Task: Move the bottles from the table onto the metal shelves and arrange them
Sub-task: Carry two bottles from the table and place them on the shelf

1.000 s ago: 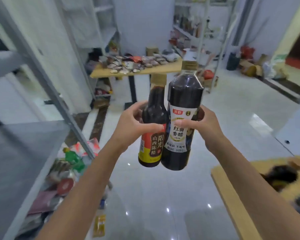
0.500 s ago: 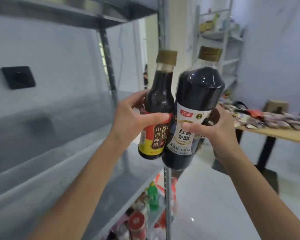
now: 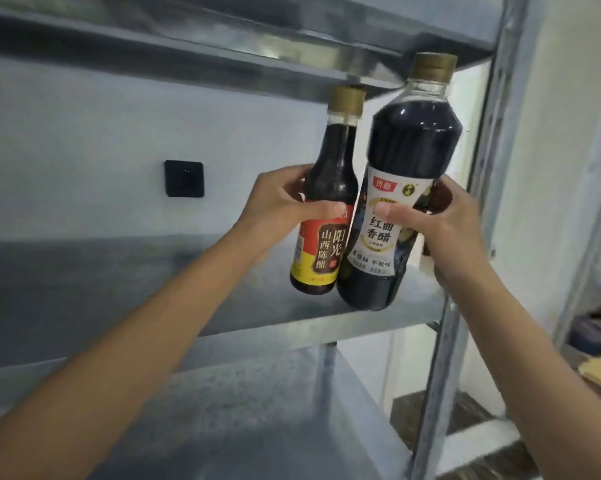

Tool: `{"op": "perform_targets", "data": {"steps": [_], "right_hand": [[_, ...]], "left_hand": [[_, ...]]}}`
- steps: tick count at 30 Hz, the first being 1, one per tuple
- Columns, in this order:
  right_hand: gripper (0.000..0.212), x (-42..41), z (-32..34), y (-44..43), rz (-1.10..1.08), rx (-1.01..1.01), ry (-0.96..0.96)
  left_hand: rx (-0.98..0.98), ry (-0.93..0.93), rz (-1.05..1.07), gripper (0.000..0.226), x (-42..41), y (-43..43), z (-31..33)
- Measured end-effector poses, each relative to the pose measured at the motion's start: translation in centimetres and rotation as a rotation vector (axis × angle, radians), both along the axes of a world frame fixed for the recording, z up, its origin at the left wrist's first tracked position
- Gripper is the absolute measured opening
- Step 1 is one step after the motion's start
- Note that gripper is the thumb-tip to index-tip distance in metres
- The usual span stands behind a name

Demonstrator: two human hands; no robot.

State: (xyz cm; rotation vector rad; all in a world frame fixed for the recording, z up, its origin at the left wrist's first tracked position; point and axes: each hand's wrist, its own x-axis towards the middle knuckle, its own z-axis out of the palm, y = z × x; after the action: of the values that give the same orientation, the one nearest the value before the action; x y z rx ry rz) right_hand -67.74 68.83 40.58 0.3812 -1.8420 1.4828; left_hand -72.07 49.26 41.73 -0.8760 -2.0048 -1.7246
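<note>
- I had both bottles in the air in front of the middle shelf [image 3: 378, 317] of the metal rack, neither one set down yet.
- My left hand [image 3: 275, 202] was closed around the smaller bottle [image 3: 327, 188] with the red and yellow label, thumb across the front just above the label, fingers behind it.
- My right hand [image 3: 444, 220] was wrapped round the larger bottle [image 3: 399, 188] with the white label, thumb pressed on the label's face, the other fingers hidden behind the glass.
- The two bottles touched side by side and both leaned a little to the right, bases just above the shelf's front edge.
- Both arms were stretched forward and upward, wrists cocked back.
- To do this step well, I judged I should straighten each bottle first, then carry them further in over the shelf so the bases land flat and well clear of the lip.
- The larger bottle's gold cap [image 3: 432, 67] sat close beneath the upper shelf [image 3: 188, 60], so I reckoned a low, level entry was safer than lifting.
- Setting one down before the other looked wiser, since they could knock together.
</note>
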Motion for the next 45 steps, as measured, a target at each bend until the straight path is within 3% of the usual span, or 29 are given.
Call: {"op": "perform_targets", "data": {"steps": [6, 11, 18, 24, 39, 41, 43, 45], "right_hand": [[0.036, -6.6, 0.4, 0.7, 0.179, 0.025, -0.077], [0.04, -9.0, 0.1, 0.8, 0.283, 0.071, -0.122], [0.077, -8.6, -2.2, 1.8, 0.367, 0.161, -0.189], [0.095, -8.1, -6.0, 3.0, 0.396, 0.371, -0.423], [0.096, -8.7, -6.3, 3.6, 0.431, 0.319, -0.465], [0.091, -8.0, -6.1, 3.5, 0.372, 0.384, -0.477], [0.084, -6.8, -6.3, 3.1, 0.283, 0.433, -0.464], [0.081, -5.0, -7.2, 2.2, 0.062, 0.518, -0.439]], "left_hand": [[-0.037, -0.23, 0.068, 0.034, -4.1, -0.4, -1.0], [-0.04, -0.238, 0.075, 0.044, -5.0, -0.8, -1.6], [-0.126, -0.216, 0.092, 0.061, -3.9, -1.0, -1.8], [-0.615, -0.353, 0.042, 0.058, -3.6, -1.8, -3.8], [-0.564, -0.391, 0.089, 0.05, -3.6, -1.7, -4.5], [-0.734, -0.334, 0.215, 0.049, -3.0, -1.8, -5.2], [-1.086, -0.132, 0.516, 0.051, -1.5, -2.5, -6.5], [-1.206, 0.037, 0.668, 0.041, 0.4, -3.9, -7.9]]}}
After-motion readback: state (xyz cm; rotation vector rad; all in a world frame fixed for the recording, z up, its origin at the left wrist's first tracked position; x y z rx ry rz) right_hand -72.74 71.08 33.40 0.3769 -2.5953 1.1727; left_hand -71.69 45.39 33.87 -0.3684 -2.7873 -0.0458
